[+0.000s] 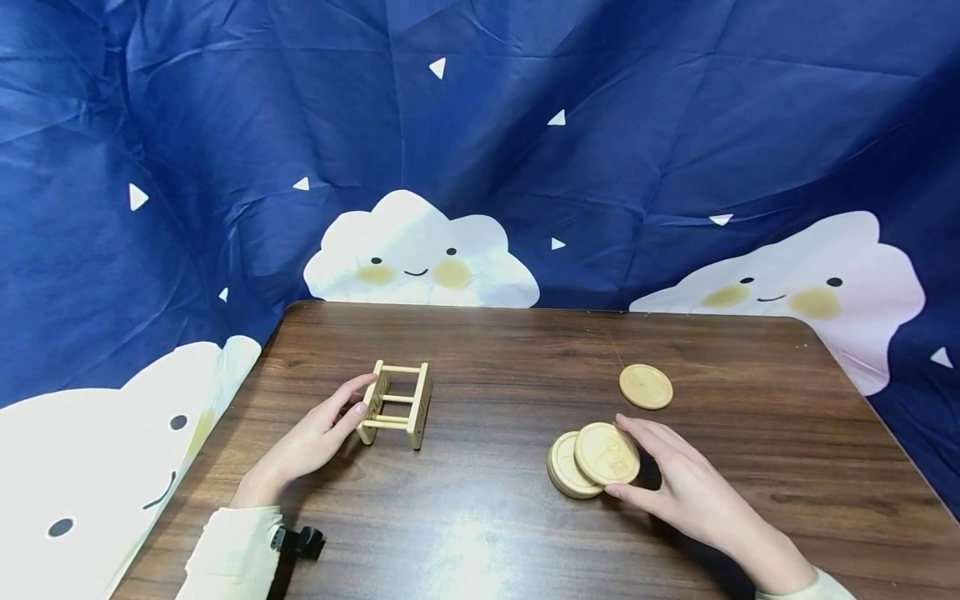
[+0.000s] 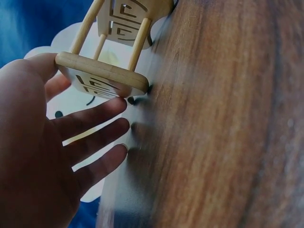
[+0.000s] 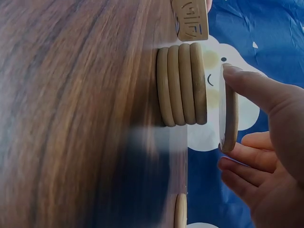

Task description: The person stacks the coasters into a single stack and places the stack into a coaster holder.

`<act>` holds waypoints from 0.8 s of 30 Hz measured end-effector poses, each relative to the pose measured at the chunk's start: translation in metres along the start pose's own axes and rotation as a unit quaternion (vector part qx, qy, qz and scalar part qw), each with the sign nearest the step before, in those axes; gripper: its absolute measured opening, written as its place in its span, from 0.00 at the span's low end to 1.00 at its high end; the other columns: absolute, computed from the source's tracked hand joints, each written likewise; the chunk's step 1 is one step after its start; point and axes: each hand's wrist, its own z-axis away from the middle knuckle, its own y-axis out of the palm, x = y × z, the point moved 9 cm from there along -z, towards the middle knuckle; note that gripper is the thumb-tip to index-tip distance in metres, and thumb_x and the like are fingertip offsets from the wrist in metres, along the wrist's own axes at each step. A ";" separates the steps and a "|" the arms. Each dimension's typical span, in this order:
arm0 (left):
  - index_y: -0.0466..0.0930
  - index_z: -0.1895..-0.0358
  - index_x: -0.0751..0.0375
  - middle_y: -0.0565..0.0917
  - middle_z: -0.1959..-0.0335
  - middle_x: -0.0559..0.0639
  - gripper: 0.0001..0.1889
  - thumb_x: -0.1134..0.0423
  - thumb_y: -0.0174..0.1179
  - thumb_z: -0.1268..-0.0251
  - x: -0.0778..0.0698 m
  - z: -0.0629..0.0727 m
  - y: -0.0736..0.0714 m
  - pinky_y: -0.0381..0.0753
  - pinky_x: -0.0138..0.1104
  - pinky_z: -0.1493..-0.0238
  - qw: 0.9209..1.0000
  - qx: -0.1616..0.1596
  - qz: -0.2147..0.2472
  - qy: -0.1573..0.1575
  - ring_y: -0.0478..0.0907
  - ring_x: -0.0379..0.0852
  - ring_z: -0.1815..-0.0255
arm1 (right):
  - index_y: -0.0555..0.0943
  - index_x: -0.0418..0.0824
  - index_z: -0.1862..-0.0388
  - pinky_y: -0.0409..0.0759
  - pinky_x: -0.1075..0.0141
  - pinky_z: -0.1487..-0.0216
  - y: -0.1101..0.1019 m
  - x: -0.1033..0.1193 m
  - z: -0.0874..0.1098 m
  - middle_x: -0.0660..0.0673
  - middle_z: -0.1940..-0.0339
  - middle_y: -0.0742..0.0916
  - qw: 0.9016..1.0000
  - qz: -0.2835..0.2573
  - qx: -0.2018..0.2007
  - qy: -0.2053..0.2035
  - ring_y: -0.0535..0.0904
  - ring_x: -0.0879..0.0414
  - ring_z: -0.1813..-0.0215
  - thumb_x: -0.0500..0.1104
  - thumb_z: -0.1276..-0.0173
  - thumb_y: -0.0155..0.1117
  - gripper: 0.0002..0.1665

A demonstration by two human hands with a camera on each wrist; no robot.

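Observation:
At the left, a small wooden coaster holder with carved side panels and round crossbars stands on the table. My left hand holds its left panel by thumb and forefinger; in the left wrist view the other fingers stretch out below the panel. My right hand pinches a round wooden coaster by its edge between thumb and fingers. Below it is a stack of several like coasters. The right wrist view shows a gap between the held coaster and the stack.
A single coaster lies flat on the dark wooden table, beyond the right hand. Behind the table hangs a blue cloth with smiling clouds. A black strap piece sticks out from the left cuff.

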 end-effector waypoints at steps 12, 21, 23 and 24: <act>0.62 0.15 0.46 0.86 0.36 0.55 0.26 0.54 0.47 0.09 0.000 0.000 0.001 0.80 0.52 0.34 1.000 0.005 0.004 0.004 0.83 0.52 0.35 | 0.79 0.36 0.27 0.69 0.76 0.30 0.015 0.009 -0.005 0.43 0.36 0.88 1.000 0.012 0.026 0.006 0.84 0.46 0.36 0.55 0.48 0.90 0.52; 0.62 0.15 0.46 0.86 0.36 0.55 0.26 0.54 0.47 0.08 0.000 0.000 0.001 0.79 0.53 0.33 1.000 0.005 0.006 0.001 0.83 0.52 0.34 | 0.79 0.36 0.27 0.73 0.70 0.32 0.019 0.012 -0.005 0.43 0.36 0.88 0.999 0.013 0.032 0.008 0.84 0.46 0.35 0.56 0.47 0.89 0.52; 0.61 0.15 0.46 0.86 0.36 0.55 0.26 0.53 0.47 0.08 0.001 0.000 0.001 0.79 0.53 0.33 1.000 0.005 0.005 0.001 0.83 0.52 0.35 | 0.79 0.36 0.27 0.74 0.68 0.32 0.020 0.012 -0.005 0.43 0.36 0.88 0.999 0.013 0.033 0.008 0.84 0.46 0.36 0.56 0.47 0.89 0.52; 0.61 0.15 0.46 0.86 0.36 0.55 0.26 0.53 0.46 0.08 0.001 0.000 0.001 0.80 0.53 0.34 1.000 0.005 0.005 0.000 0.83 0.52 0.35 | 0.79 0.36 0.27 0.75 0.66 0.33 0.020 0.013 -0.005 0.44 0.35 0.88 0.999 0.014 0.034 0.008 0.84 0.47 0.35 0.56 0.47 0.89 0.52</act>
